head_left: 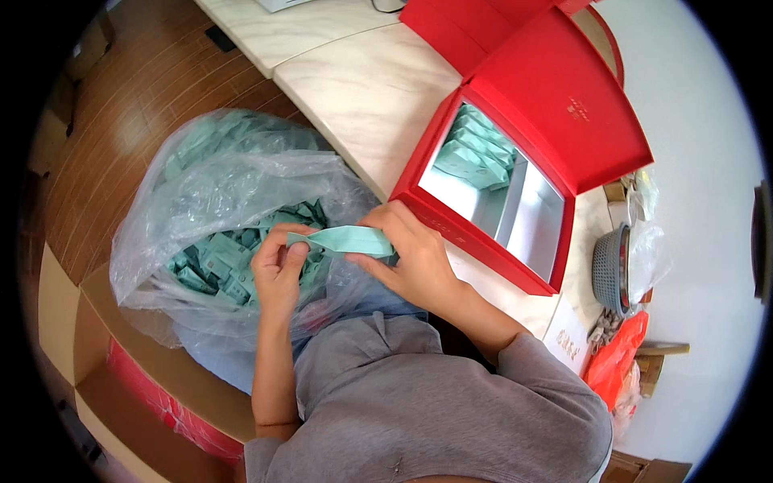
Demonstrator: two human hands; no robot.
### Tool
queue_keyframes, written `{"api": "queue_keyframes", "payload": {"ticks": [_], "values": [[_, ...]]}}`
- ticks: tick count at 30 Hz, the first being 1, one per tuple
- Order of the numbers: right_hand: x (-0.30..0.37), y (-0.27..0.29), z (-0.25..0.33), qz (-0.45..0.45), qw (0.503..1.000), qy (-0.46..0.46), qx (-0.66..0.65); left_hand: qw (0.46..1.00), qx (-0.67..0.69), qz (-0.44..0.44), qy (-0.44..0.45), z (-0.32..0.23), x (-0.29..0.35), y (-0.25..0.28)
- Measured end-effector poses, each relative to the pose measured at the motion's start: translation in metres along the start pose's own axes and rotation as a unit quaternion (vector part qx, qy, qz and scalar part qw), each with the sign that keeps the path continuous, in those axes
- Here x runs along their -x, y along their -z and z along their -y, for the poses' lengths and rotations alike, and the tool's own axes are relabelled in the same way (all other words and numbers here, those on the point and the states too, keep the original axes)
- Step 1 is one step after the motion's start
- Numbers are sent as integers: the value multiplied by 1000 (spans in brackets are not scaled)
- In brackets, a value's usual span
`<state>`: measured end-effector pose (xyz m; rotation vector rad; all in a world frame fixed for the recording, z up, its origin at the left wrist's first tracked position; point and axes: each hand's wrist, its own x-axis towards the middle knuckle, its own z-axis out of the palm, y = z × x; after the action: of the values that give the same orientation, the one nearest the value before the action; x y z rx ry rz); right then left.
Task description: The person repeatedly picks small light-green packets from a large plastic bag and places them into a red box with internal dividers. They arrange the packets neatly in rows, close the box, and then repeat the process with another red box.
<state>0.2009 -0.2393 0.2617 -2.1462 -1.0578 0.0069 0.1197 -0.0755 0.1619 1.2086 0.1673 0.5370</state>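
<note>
1. Cannot see the pale green packet (pixel 350 240) whole, partly covered by the left fingers (pixel 276 239) and right fingers (pixel 386 217).
2. Cannot count the green packets (pixel 229 259) beneath the left fingers, partly veiled by a clear bag (pixel 258 167).
3. Cannot read tiny gold marks (pixel 581 111) right of the fingers.
4. Cannot identify the white object (pixel 282 4), cut off by the top edge, well beyond the fingers.

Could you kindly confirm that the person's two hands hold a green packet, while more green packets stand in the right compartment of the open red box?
Not quite: the head view shows the other green packets in the left compartment of the open red box, not the right. The left hand and right hand do hold a green packet.
</note>
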Motion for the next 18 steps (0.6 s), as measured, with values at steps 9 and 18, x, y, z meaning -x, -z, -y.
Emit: {"api": "queue_keyframes", "payload": {"ticks": [9,18], "values": [[17,98,-35,-111,981,-136,80,999,-26,-16,24,5,0,0],[15,97,-116,-49,884,-122,449,994,-21,-27,105,15,9,-8]]}}
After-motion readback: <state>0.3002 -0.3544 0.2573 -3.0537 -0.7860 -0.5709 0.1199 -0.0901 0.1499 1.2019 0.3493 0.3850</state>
